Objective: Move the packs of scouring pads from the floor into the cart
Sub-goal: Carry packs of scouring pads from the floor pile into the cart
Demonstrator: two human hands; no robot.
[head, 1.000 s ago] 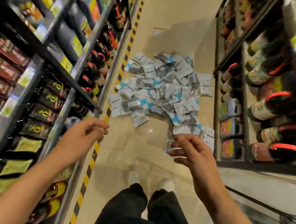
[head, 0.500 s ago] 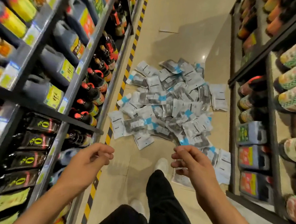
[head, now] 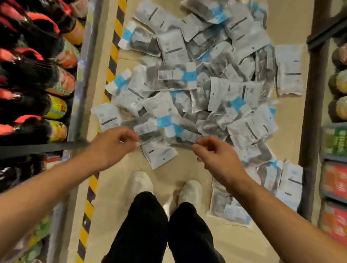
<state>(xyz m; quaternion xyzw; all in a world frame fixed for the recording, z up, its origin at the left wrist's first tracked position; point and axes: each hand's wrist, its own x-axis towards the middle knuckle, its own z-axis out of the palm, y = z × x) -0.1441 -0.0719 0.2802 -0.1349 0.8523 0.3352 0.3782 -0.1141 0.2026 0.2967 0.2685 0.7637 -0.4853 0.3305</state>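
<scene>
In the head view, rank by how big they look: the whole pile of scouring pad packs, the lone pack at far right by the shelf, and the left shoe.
1. Pile of packs, by far the largest.
2. Lone pack and left shoe look alike; the shoe is nearer the camera, so no ranking.

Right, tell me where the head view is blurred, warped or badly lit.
Head view: motion blur smears the bottles on the left shelf worst; the pile of packs is soft, its print unreadable. Wide-angle distortion splays the shelf uprights outward. Lighting is warm and even on the floor, with no strong glare. Both the left hand and the right hand are fairly sharp, fingers loosely curled.
</scene>
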